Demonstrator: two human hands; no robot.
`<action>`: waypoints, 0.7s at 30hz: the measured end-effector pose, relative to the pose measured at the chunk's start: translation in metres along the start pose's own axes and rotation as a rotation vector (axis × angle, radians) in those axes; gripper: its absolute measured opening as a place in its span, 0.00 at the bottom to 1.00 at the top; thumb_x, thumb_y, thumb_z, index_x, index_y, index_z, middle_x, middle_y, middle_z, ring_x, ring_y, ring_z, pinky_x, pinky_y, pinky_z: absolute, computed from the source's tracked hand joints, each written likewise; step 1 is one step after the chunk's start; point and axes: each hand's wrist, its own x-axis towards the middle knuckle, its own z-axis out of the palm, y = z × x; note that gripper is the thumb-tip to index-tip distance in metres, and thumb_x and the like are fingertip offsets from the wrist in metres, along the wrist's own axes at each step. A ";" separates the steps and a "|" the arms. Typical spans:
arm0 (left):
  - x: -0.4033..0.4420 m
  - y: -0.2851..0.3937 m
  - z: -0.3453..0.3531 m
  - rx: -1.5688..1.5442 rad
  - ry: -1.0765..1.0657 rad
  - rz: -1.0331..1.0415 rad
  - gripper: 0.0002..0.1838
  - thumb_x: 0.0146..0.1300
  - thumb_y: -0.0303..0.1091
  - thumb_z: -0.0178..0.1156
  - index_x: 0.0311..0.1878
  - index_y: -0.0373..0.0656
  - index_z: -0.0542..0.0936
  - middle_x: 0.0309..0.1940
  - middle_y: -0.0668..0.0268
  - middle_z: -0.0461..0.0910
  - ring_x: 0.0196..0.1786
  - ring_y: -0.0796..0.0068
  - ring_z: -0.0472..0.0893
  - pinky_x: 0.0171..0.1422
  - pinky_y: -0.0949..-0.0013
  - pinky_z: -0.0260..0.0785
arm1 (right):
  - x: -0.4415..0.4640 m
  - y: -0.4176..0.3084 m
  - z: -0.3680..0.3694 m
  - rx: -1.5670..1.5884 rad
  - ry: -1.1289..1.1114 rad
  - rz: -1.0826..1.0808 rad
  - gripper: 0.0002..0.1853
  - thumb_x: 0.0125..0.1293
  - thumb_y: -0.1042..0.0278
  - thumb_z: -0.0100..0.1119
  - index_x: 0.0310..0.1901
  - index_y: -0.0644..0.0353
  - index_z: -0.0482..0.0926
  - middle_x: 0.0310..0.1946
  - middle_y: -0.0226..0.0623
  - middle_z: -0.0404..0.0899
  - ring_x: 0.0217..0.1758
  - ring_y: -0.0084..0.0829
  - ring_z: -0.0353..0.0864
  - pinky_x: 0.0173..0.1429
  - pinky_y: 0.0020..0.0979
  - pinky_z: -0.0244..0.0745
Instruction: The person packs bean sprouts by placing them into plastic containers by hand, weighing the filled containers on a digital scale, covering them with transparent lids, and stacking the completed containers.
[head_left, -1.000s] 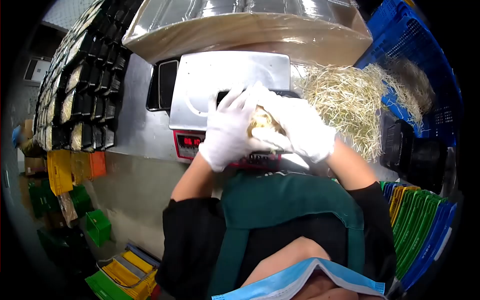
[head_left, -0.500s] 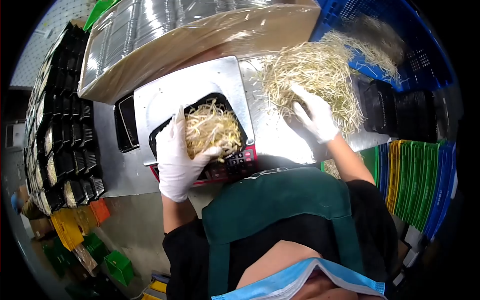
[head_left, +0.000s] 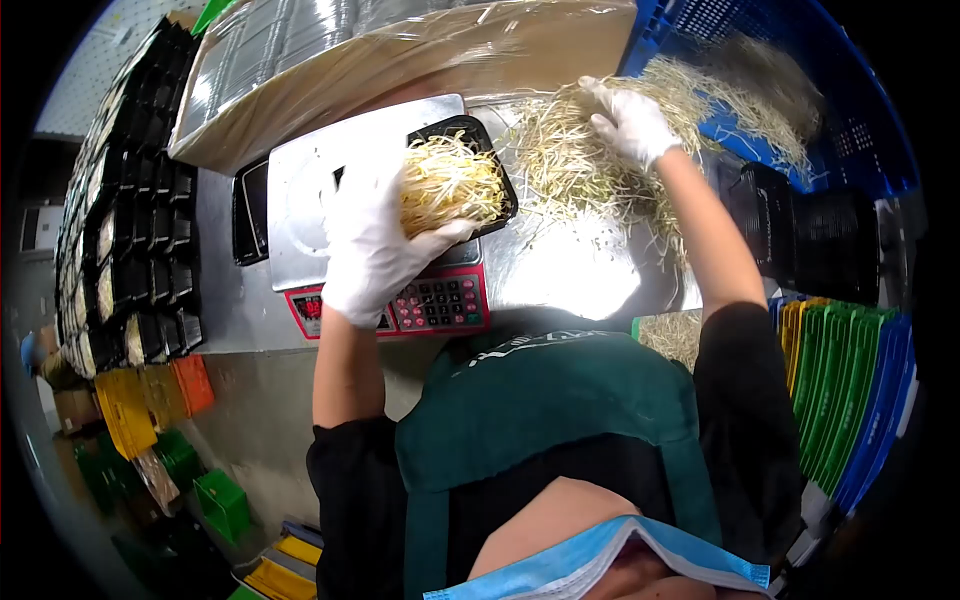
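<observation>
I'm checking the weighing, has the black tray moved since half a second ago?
Yes: the black tray has moved right relative to the metal scale plate, now reaching past its edge.

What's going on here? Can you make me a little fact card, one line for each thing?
Left hand: gloved, touching the black tray
Right hand: gloved, at the loose sprout pile
Tray: heaped with sprouts, partly past the scale's right edge
Scale: silver top, red keypad panel
Behind scale: plastic-wrapped cardboard box
Far left: stacked black trays
</observation>
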 end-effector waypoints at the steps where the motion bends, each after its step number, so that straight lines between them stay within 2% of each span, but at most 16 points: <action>1: 0.003 -0.004 0.010 -0.126 -0.058 -0.089 0.44 0.43 0.53 0.75 0.60 0.36 0.71 0.48 0.52 0.77 0.53 0.52 0.74 0.61 0.54 0.63 | 0.014 0.005 -0.001 -0.177 -0.039 0.000 0.34 0.61 0.65 0.61 0.69 0.41 0.61 0.61 0.41 0.73 0.59 0.43 0.76 0.64 0.41 0.70; 2: 0.003 -0.014 0.022 -0.140 -0.017 -0.080 0.43 0.42 0.52 0.75 0.59 0.37 0.73 0.49 0.53 0.77 0.52 0.52 0.74 0.59 0.54 0.65 | 0.022 0.013 0.006 -0.220 -0.018 -0.074 0.37 0.60 0.64 0.63 0.70 0.40 0.59 0.62 0.41 0.72 0.57 0.41 0.77 0.62 0.40 0.71; 3: 0.009 -0.009 0.019 -0.067 0.044 -0.025 0.40 0.42 0.51 0.75 0.57 0.38 0.75 0.48 0.54 0.77 0.51 0.52 0.75 0.58 0.55 0.66 | 0.026 0.016 0.006 -0.113 -0.146 -0.049 0.39 0.58 0.62 0.65 0.71 0.39 0.59 0.62 0.41 0.71 0.56 0.39 0.78 0.61 0.38 0.72; 4: 0.008 -0.010 0.019 -0.145 -0.030 -0.091 0.40 0.42 0.51 0.76 0.56 0.38 0.75 0.47 0.55 0.78 0.51 0.53 0.75 0.58 0.56 0.66 | 0.030 0.019 0.006 -0.009 -0.271 -0.011 0.41 0.56 0.61 0.67 0.71 0.38 0.58 0.63 0.40 0.71 0.55 0.38 0.79 0.59 0.37 0.73; 5: 0.008 -0.010 0.020 -0.226 -0.105 -0.156 0.39 0.42 0.51 0.76 0.55 0.38 0.76 0.47 0.56 0.78 0.51 0.53 0.75 0.57 0.56 0.67 | 0.030 0.024 0.007 -0.026 -0.290 -0.043 0.39 0.57 0.52 0.65 0.70 0.42 0.59 0.60 0.41 0.73 0.63 0.44 0.71 0.70 0.41 0.61; 6: 0.009 -0.003 0.014 -0.406 -0.187 -0.340 0.40 0.40 0.51 0.76 0.55 0.39 0.76 0.46 0.56 0.78 0.51 0.54 0.75 0.57 0.57 0.67 | 0.029 0.019 -0.002 -0.108 -0.312 -0.026 0.36 0.57 0.53 0.65 0.67 0.43 0.64 0.58 0.40 0.75 0.61 0.43 0.73 0.68 0.40 0.63; 7: 0.007 -0.005 0.015 -0.402 -0.183 -0.352 0.40 0.40 0.51 0.76 0.55 0.39 0.76 0.46 0.56 0.78 0.51 0.54 0.75 0.57 0.57 0.67 | 0.028 0.017 -0.010 -0.191 -0.335 -0.007 0.33 0.57 0.53 0.66 0.65 0.44 0.68 0.56 0.39 0.78 0.59 0.42 0.76 0.67 0.40 0.65; 9: 0.004 -0.011 0.020 -0.103 -0.051 -0.148 0.40 0.39 0.51 0.77 0.55 0.40 0.76 0.46 0.56 0.78 0.52 0.56 0.75 0.57 0.58 0.67 | 0.033 0.051 0.001 -0.025 -0.250 0.033 0.25 0.57 0.56 0.67 0.58 0.46 0.76 0.53 0.38 0.80 0.55 0.40 0.79 0.63 0.38 0.70; 10: 0.007 -0.008 0.017 -0.122 -0.093 -0.178 0.43 0.38 0.54 0.76 0.57 0.40 0.75 0.48 0.55 0.77 0.54 0.54 0.73 0.60 0.56 0.64 | 0.035 0.088 0.027 0.431 -0.055 -0.050 0.21 0.59 0.64 0.66 0.55 0.49 0.79 0.53 0.35 0.81 0.54 0.37 0.80 0.59 0.36 0.73; 11: 0.007 -0.009 0.018 -0.123 -0.091 -0.185 0.43 0.38 0.54 0.76 0.57 0.40 0.75 0.48 0.55 0.77 0.54 0.54 0.73 0.60 0.56 0.64 | 0.026 0.083 0.009 0.657 0.081 -0.018 0.20 0.61 0.71 0.63 0.56 0.50 0.78 0.51 0.34 0.82 0.54 0.31 0.79 0.57 0.31 0.74; 13: 0.006 -0.010 0.020 -0.043 -0.064 -0.133 0.46 0.37 0.57 0.76 0.58 0.39 0.73 0.51 0.55 0.75 0.56 0.52 0.72 0.63 0.52 0.60 | 0.024 0.082 -0.015 1.061 0.073 -0.004 0.20 0.62 0.76 0.61 0.57 0.55 0.77 0.48 0.35 0.83 0.48 0.25 0.81 0.52 0.27 0.77; 14: 0.008 -0.007 0.017 -0.055 -0.101 -0.149 0.48 0.37 0.60 0.75 0.58 0.38 0.72 0.53 0.54 0.74 0.57 0.51 0.71 0.63 0.51 0.58 | 0.017 0.079 -0.033 0.947 0.031 0.099 0.21 0.63 0.74 0.60 0.59 0.59 0.75 0.42 0.36 0.84 0.39 0.21 0.82 0.45 0.27 0.79; 15: 0.009 -0.009 0.018 -0.059 -0.106 -0.146 0.48 0.37 0.60 0.75 0.58 0.38 0.72 0.53 0.54 0.74 0.57 0.51 0.71 0.63 0.51 0.58 | 0.018 0.063 -0.039 0.947 0.031 0.107 0.21 0.63 0.74 0.60 0.59 0.59 0.75 0.42 0.36 0.84 0.39 0.21 0.82 0.45 0.27 0.79; 16: 0.010 -0.010 0.020 -0.047 -0.090 -0.129 0.48 0.37 0.60 0.74 0.58 0.38 0.72 0.53 0.55 0.74 0.56 0.52 0.71 0.61 0.53 0.59 | 0.021 0.042 -0.041 0.752 -0.068 0.171 0.20 0.63 0.73 0.60 0.57 0.60 0.76 0.38 0.35 0.84 0.35 0.21 0.82 0.42 0.27 0.79; 19: 0.013 -0.009 0.021 -0.081 -0.085 -0.102 0.46 0.37 0.59 0.74 0.56 0.38 0.73 0.51 0.57 0.74 0.53 0.55 0.72 0.58 0.57 0.61 | 0.031 0.016 -0.022 0.096 -0.326 0.151 0.19 0.59 0.56 0.65 0.50 0.53 0.77 0.37 0.43 0.83 0.43 0.34 0.82 0.50 0.38 0.77; 21: 0.011 -0.009 0.018 -0.099 -0.104 -0.110 0.45 0.38 0.58 0.75 0.57 0.39 0.73 0.49 0.58 0.75 0.51 0.57 0.73 0.57 0.57 0.61 | 0.014 0.009 -0.001 -0.099 -0.074 -0.011 0.33 0.54 0.45 0.67 0.59 0.49 0.69 0.47 0.48 0.80 0.55 0.43 0.78 0.62 0.44 0.68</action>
